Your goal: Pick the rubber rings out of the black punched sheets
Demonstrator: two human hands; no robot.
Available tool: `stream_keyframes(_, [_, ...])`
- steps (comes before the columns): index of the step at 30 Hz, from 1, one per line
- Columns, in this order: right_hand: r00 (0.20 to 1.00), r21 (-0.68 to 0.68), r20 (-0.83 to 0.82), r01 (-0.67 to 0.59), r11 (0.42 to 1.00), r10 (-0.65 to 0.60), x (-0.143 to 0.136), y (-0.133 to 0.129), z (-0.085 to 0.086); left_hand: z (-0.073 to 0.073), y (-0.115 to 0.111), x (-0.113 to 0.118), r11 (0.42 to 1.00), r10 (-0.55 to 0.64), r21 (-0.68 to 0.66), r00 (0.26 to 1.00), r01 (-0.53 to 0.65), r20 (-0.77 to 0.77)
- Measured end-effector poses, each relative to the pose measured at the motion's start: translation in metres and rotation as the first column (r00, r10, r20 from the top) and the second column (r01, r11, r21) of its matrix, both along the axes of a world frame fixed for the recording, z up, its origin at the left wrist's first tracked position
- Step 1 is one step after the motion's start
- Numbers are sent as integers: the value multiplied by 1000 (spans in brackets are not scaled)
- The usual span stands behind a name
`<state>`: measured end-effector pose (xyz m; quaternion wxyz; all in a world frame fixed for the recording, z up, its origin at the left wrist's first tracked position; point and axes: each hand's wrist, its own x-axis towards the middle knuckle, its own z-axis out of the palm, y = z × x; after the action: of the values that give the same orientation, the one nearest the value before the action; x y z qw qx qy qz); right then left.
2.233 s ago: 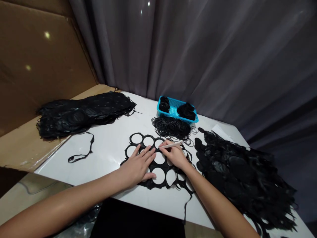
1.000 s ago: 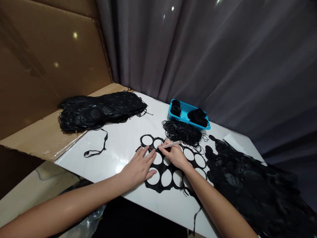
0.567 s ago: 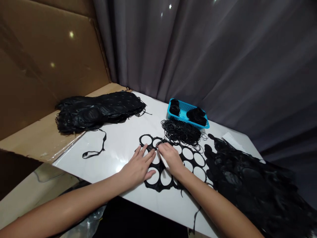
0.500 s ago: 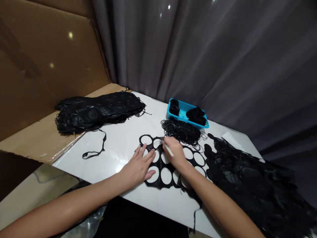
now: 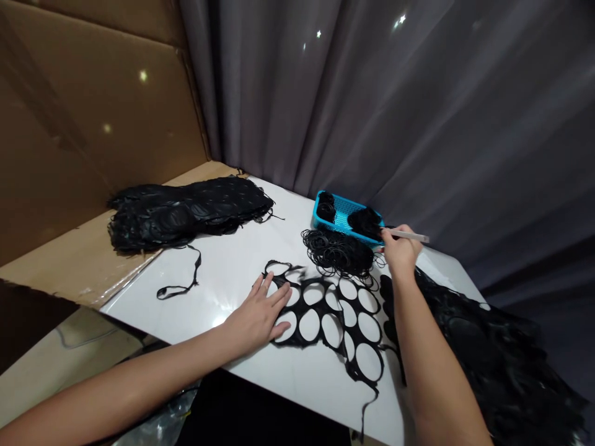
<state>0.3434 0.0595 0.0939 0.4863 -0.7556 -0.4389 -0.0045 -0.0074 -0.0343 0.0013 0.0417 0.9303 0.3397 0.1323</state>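
My left hand [image 5: 258, 316] lies flat with spread fingers on the left end of a black sheet [image 5: 303, 313] full of round holes, pressing it on the white table. The sheet's right part lies skewed, with a thin strip trailing toward the near edge. My right hand [image 5: 402, 253] is closed on a slim pale tool [image 5: 411, 235], whose far end sticks out to the right. This hand is at the right end of a blue basket [image 5: 341, 217], by the dark pile of black rings [image 5: 365, 222] in it. The tool's working tip is hard to make out.
A heap of thin black rings [image 5: 337, 253] lies before the basket. Stacked black sheets [image 5: 190, 210] sit at the left, partly on cardboard [image 5: 88, 248], near a loose black strip [image 5: 198, 266]. A large black pile [image 5: 483, 347] covers the right side. A grey curtain [image 5: 372, 111] hangs behind.
My right hand has moved from the holed sheet up and right to the basket, still gripping the tool. The sheet's right part has shifted and bunched. My left hand has stayed put.
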Motion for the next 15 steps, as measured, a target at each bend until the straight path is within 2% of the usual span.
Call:
stream_keyframes(2, [984,70,-170,59,996,-46,12,-4,5,1,0,-1,1000,2,-17,1000,-2,-17])
stream_keyframes(3, [952,95,-304,52,994,-21,17,-7,7,2,0,-1,1000,2,-26,1000,-2,-23])
stream_keyframes(5, [832,116,-548,-29,993,88,21,-13,10,4,1,-4,999,-9,-40,1000,8,-20])
stream_keyframes(7, [724,97,-665,-164,982,186,17,-18,10,8,3,-7,998,-25,-56,1000,25,-6])
stream_keyframes(8, [682,82,-696,-235,969,224,12,-20,10,9,4,-9,998,-29,-63,1000,29,4])
stream_keyframes(10, [544,103,-786,-354,930,294,-2,-19,8,11,7,-13,998,-19,-61,999,20,29])
stream_keyframes(13, [284,178,-901,-448,876,328,-35,-11,2,9,10,-17,1000,30,6,998,-30,58])
stream_keyframes(15, [176,220,-922,-497,840,346,-62,-4,-5,5,10,-18,997,47,60,997,-50,57])
